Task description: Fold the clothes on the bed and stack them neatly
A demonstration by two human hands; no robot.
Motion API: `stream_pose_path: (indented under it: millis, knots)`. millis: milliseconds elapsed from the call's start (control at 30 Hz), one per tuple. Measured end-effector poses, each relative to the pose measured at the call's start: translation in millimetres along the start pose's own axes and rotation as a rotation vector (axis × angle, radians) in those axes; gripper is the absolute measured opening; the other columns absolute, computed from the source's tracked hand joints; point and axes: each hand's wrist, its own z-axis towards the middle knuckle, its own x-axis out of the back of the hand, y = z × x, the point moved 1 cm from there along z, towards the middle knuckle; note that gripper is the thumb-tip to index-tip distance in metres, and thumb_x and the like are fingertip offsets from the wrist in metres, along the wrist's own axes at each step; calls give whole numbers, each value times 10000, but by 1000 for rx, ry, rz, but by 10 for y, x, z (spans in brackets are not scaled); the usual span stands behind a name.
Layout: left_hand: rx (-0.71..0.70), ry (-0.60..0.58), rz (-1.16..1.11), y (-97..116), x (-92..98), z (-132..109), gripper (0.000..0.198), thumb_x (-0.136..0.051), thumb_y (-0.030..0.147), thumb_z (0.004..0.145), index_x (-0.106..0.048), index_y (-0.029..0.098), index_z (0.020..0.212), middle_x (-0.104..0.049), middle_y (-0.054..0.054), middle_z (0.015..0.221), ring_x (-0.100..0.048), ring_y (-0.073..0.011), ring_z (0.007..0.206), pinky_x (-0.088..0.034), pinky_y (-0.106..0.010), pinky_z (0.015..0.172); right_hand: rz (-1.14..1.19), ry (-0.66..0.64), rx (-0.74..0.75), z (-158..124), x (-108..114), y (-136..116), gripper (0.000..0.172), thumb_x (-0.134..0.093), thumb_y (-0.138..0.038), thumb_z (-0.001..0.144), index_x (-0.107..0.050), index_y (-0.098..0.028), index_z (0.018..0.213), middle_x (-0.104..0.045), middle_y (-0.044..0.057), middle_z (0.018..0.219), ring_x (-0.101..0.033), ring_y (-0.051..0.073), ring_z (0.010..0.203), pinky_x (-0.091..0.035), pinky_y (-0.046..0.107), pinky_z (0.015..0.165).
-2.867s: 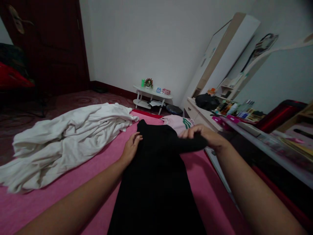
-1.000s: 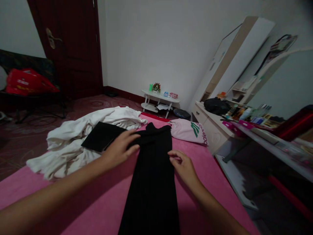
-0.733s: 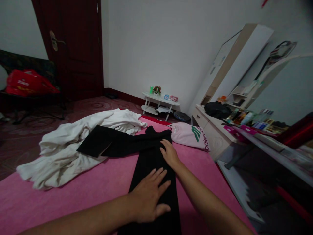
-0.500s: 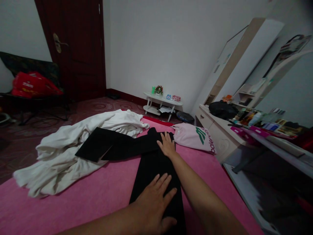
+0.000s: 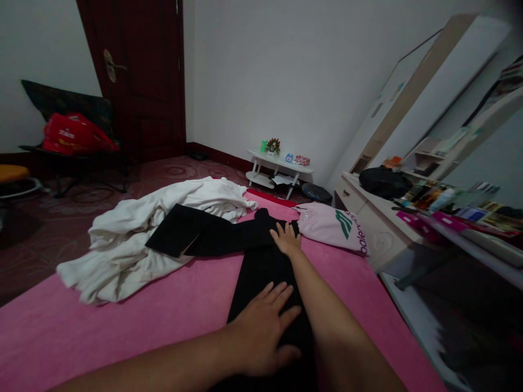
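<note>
A black long-sleeved garment lies on the pink bed cover, its body running toward me and one sleeve stretched out to the left. My left hand rests flat on the near part of the body, fingers spread. Farther up, my right hand lies with fingers apart on the upper right edge of the garment. The sleeve's end overlaps a crumpled white garment on the left. Just beyond my right hand is a folded pink shirt with a green print and dark lettering.
A dressing table crowded with bottles and a black bag stands along the right side. Past the bed's far edge is a low white table. At the left, a chair holds a red bag near the dark door.
The whole view has shifted, so the room and bed appear farther right. Both hands stay flat on the black garment, with hardly any movement over it.
</note>
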Motion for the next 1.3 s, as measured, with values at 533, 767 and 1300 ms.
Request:
stream_pose_path:
  millis: [533,767,1300]
  knots:
    - [107,548,181,-486,742,-424,374,-548,233,837,-614,195,1202,-525,-113,1345,-452,-241,1265,-343,-414,1077,20,153,83,-1001,-196,139,563,-188,-515,964,-193,-330,1495,-160,36,1579,-92,240,1449,-174,547,1101]
    - [555,530,800,-1124,1218,-1001,976,-714,370,618,-310,-23,1414,-167,-311,1508,-73,-434,1414,-100,-570,1120,19,181,87,-1034,-196,131,567,-187,-508,967,-223,-299,1493,-190,42,1571,-118,238,1444,-179,526,1104]
    - [164,856,-830,-220,1580,-529,527,-486,565,876,-611,147,1171,-694,-67,926,-642,-223,870,-500,-320,806,386,313,136,-967,-271,272,538,-364,-509,919,-462,-257,1384,-357,47,1504,-233,244,1417,-151,512,1135]
